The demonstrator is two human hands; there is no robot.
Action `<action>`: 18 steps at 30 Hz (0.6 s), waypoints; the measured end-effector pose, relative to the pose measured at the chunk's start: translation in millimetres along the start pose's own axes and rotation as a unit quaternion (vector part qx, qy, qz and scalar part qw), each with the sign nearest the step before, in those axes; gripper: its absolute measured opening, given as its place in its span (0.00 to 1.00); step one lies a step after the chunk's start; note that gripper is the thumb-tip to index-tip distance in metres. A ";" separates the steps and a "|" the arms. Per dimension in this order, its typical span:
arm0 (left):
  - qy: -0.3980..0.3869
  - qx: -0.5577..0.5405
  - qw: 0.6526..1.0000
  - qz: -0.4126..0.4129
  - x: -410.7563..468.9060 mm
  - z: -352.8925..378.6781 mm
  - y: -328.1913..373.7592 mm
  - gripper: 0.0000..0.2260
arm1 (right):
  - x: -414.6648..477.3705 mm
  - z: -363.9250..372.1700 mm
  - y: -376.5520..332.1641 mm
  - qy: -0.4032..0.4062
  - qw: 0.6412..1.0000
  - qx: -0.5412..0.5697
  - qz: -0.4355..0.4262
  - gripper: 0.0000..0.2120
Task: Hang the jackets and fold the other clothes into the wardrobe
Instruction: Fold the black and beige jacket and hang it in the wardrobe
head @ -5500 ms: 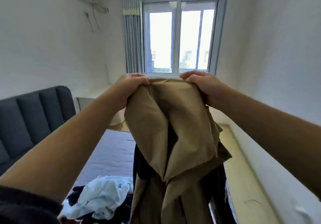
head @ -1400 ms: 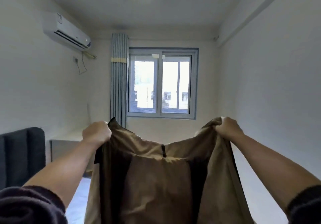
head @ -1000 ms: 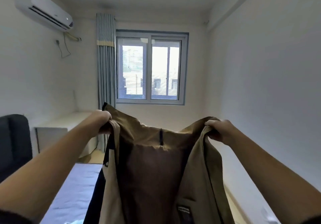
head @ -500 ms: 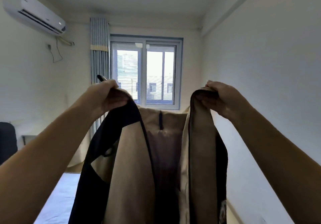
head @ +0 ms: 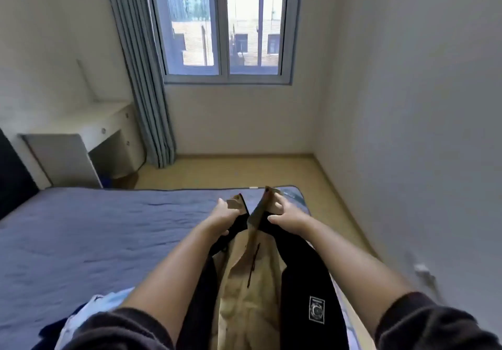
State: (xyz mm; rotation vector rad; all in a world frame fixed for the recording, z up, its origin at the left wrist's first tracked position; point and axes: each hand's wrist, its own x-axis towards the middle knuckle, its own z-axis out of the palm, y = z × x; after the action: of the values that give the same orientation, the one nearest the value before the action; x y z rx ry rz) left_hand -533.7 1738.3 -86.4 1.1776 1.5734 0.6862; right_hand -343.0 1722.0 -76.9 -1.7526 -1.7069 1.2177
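Jacket (head: pixel 248 295) between left hand (head: pixel 225 216) and right hand (head: pixel 288 217), over bed (head: pixel 108 235)

White walls (head: pixel 407 105), window (head: pixel 225 23), blue bed (head: pixel 95 235)

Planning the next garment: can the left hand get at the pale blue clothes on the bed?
Probably not yet: the left hand grips the jacket. The pale blue clothes lie close on its side, nothing between, once it lets go.

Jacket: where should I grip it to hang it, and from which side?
Probably its two top front edges, from above, where the left hand and right hand pinch it: the jacket lies open, so those edges stand apart and free.
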 end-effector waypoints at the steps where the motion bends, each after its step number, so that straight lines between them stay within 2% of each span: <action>1: 0.000 0.002 1.000 -0.022 11.3 11.0 -39.1 0.33 | 5.4 24.5 33.8 -0.007 1.000 0.004 0.024 0.35; 4: -0.018 0.002 0.994 -0.107 26.6 43.8 -163.5 0.29 | 6.7 98.3 134.8 -0.033 0.994 -0.015 0.107 0.32; 11: -0.059 0.047 0.958 -0.276 -21.9 118.6 -434.3 0.25 | -50.2 277.5 336.6 -0.191 0.946 -0.061 0.257 0.27; 15: -0.066 0.152 0.944 -0.287 -45.3 140.8 -537.5 0.21 | -78.6 363.6 417.3 -0.252 0.924 -0.077 0.276 0.22; 18: -0.027 0.175 0.947 -0.268 -37.3 149.1 -582.8 0.24 | -81.7 409.9 456.1 -0.252 0.934 -0.076 0.242 0.18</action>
State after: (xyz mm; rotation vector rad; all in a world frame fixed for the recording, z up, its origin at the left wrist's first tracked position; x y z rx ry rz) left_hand -596.9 1474.7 -624.7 0.9323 1.9077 0.0147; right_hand -389.4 1453.2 -632.2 -2.1769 -1.7135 1.9323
